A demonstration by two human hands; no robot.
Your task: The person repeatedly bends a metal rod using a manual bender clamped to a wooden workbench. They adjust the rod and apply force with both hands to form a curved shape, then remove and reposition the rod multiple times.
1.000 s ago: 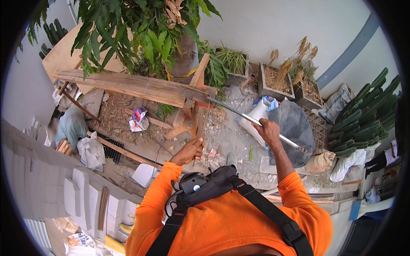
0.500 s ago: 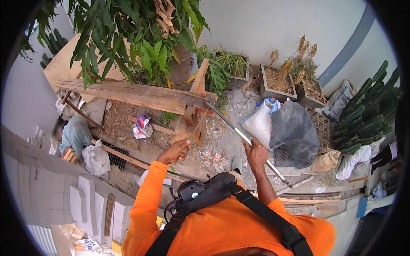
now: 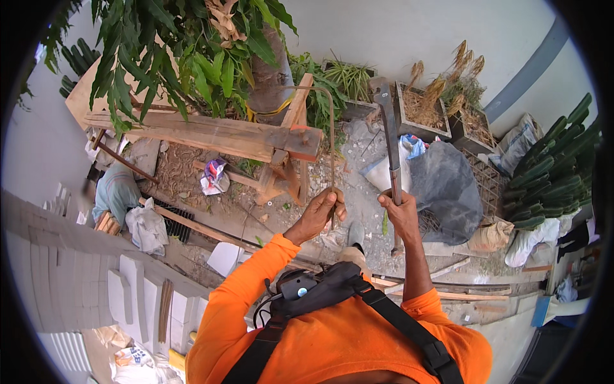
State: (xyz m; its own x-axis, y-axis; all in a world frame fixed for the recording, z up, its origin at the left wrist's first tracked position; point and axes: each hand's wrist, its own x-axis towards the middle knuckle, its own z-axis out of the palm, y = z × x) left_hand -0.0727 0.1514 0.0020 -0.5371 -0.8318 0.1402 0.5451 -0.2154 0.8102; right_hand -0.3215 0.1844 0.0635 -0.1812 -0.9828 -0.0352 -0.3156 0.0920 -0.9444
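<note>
My left hand is closed around a thin brown metal rod. The rod rises straight from my fingers and bends sharply left at its far end, above the wooden beam's end. To its right, my right hand grips a long steel bending bar with a notched head; it points away from me, apart from the rod. Beyond my left hand stands a rough wooden bench, its dark, reddish end facing right. Neither hand touches the bench.
A leafy tree rises behind the bench. Dark netting covers part of a white sack on the right. Planters line the wall, with a cactus at far right. Pale blocks stand at lower left.
The bending bar has come off the bench end and swung to point away from me. The rod has also left the bench; its bend now shows. My left hand has moved right.
</note>
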